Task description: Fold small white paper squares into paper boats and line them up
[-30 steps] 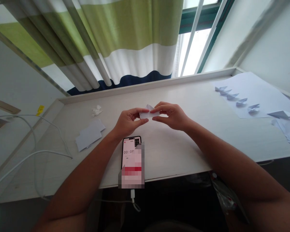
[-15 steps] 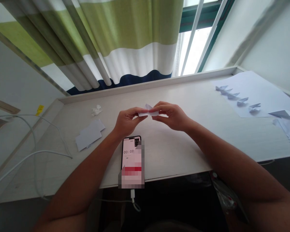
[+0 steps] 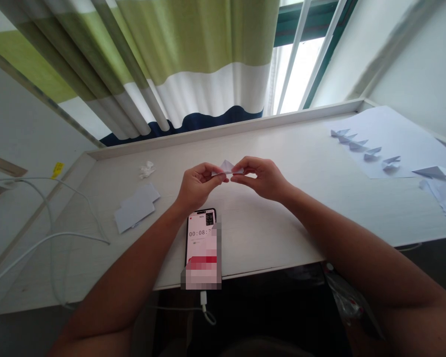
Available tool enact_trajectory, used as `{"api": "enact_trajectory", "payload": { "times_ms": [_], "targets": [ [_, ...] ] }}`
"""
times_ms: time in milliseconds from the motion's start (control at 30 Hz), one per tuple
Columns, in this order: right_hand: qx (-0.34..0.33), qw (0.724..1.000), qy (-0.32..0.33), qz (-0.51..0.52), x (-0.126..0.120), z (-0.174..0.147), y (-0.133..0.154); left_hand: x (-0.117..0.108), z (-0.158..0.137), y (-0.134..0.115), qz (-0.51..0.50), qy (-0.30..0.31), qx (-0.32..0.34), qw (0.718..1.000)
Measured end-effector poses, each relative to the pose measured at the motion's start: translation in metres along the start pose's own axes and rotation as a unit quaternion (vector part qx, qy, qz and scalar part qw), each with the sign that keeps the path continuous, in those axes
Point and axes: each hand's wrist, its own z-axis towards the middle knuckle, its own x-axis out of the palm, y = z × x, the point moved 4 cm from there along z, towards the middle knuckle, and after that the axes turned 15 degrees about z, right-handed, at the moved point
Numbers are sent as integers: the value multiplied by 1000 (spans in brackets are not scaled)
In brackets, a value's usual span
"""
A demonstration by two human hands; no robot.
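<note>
Between my hands, above the middle of the white desk, is a small folded piece of white paper (image 3: 226, 167) with a pointed top. My left hand (image 3: 198, 184) pinches its left end between thumb and fingers. On the right end, the thumb and fingers of my right hand (image 3: 262, 176) are closed in a pinch too. My fingertips cover part of the folds. Just below my left hand lies a phone (image 3: 202, 245) showing a running timer, its lower part blurred out.
Several small folded paper pieces (image 3: 372, 154) stand in a row on a large white sheet (image 3: 401, 134) at the right, near stacked paper (image 3: 444, 196). Paper squares (image 3: 136, 208) and a crumpled tissue (image 3: 146, 170) lie at the left. White cables (image 3: 78, 233) cross the left side.
The folded paper has tilted, so more of its pointed face shows. My left thumb has shifted up onto its lower edge. Both hands stay in nearly the same place.
</note>
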Motion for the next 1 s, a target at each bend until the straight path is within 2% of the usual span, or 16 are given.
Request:
{"api": "enact_trajectory", "payload": {
  "times_ms": [100,333,533,767,1000],
  "targets": [
    [-13,1000,-8,18,-1,0,0,-2,2,2,-26,-3,5,1000],
    [12,996,-43,82,-3,2,0,-1,1,1,-25,-17,6,1000],
    [19,991,-60,119,-2,2,-4,-1,1,1,-36,-10,-28,999],
    [40,990,-44,130,6,0,-10,5,2,2,-26,40,-25,999],
    [48,984,-37,167,11,-1,-15,6,0,-1,10,12,-28,999]
  ]
}}
